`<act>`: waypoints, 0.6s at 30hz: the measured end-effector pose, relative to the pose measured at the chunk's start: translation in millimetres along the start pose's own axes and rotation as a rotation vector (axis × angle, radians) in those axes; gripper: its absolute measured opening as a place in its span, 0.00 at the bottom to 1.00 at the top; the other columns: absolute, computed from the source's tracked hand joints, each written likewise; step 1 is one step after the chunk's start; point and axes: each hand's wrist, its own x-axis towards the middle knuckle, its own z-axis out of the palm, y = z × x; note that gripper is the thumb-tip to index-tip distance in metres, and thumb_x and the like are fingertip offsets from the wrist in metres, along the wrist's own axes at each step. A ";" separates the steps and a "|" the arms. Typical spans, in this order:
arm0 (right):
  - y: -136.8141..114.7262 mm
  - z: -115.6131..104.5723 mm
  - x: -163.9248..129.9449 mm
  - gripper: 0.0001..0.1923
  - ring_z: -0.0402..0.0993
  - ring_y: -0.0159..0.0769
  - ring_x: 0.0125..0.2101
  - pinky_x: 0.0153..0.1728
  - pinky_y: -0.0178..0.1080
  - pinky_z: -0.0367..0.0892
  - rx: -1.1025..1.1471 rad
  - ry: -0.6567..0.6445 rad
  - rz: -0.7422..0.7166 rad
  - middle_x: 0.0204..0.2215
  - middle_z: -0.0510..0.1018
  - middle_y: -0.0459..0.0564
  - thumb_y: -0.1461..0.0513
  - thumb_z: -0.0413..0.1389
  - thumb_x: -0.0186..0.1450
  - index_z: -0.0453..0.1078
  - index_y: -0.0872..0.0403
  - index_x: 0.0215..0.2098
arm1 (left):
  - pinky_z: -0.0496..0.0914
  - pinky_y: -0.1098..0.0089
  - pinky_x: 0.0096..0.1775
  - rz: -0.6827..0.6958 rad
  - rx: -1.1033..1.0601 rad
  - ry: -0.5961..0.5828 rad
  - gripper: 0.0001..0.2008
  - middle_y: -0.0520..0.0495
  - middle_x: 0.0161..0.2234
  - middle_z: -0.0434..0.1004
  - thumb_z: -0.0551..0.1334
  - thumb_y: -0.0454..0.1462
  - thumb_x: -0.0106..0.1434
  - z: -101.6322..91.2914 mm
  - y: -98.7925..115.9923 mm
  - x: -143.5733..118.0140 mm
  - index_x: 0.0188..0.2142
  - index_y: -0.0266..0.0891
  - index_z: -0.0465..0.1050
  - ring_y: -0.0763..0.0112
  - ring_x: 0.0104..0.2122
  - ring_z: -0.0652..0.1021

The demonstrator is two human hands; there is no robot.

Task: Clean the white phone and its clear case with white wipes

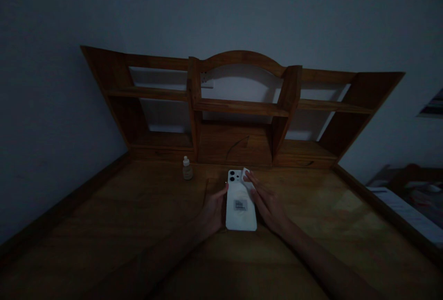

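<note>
A white smartphone [241,217] lies back up in the middle of the wooden desk, its camera lenses at the far end and a small grey printed label on its back. My left hand [212,210] grips the phone's left edge, thumb on the side; its other fingers are mostly hidden. Over the phone's upper right, my right hand [268,201] pinches a small white piece of cloth or paper [245,173] against the back near the lenses. Dim light blurs the details of that piece. Beyond my left hand stands a small clear bottle [187,171] with a white cap.
A wooden shelf unit [238,106] with several compartments rises at the back of the desk [148,226]. A wall socket [207,81] shows behind it. Raised edging borders the desk at left and right. White papers [404,212] lie beyond the right edge.
</note>
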 end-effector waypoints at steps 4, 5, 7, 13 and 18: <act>-2.2 0.9 -2.5 0.23 0.52 0.42 0.68 0.68 0.54 0.51 0.103 -0.032 0.028 0.67 0.59 0.46 0.55 0.44 0.75 0.58 0.45 0.67 | 0.65 0.57 0.56 0.057 -0.047 0.042 0.25 0.38 0.49 0.78 0.57 0.46 0.68 -3.8 0.4 1.7 0.59 0.35 0.67 0.54 0.50 0.77; -2.5 1.0 -2.8 0.23 0.53 0.42 0.67 0.68 0.54 0.51 0.128 -0.041 0.032 0.67 0.60 0.47 0.55 0.45 0.75 0.59 0.45 0.66 | 0.65 0.56 0.56 0.081 -0.050 0.038 0.25 0.38 0.49 0.78 0.56 0.46 0.68 -6.2 0.3 2.6 0.59 0.36 0.67 0.54 0.51 0.77; -3.1 0.9 -2.7 0.22 0.57 0.43 0.66 0.67 0.53 0.52 0.179 -0.052 0.040 0.66 0.62 0.48 0.54 0.46 0.74 0.62 0.46 0.65 | 0.64 0.56 0.57 0.121 -0.053 0.020 0.25 0.38 0.50 0.77 0.55 0.47 0.69 -11.6 -0.4 5.0 0.59 0.36 0.67 0.55 0.52 0.76; -6.8 -0.9 -3.2 0.20 0.71 0.46 0.56 0.59 0.51 0.66 0.297 -0.039 0.105 0.56 0.75 0.51 0.53 0.47 0.74 0.72 0.48 0.58 | 0.64 0.57 0.59 0.144 -0.106 0.028 0.25 0.39 0.52 0.76 0.53 0.48 0.70 -17.6 -0.8 9.4 0.59 0.36 0.67 0.57 0.54 0.75; -8.5 -1.2 -6.4 0.19 0.78 0.43 0.44 0.49 0.44 0.72 0.302 0.023 0.136 0.38 0.82 0.51 0.53 0.48 0.73 0.78 0.53 0.44 | 0.64 0.57 0.60 0.152 -0.101 0.070 0.24 0.38 0.51 0.77 0.53 0.46 0.70 -5.7 5.2 5.1 0.57 0.34 0.68 0.56 0.55 0.75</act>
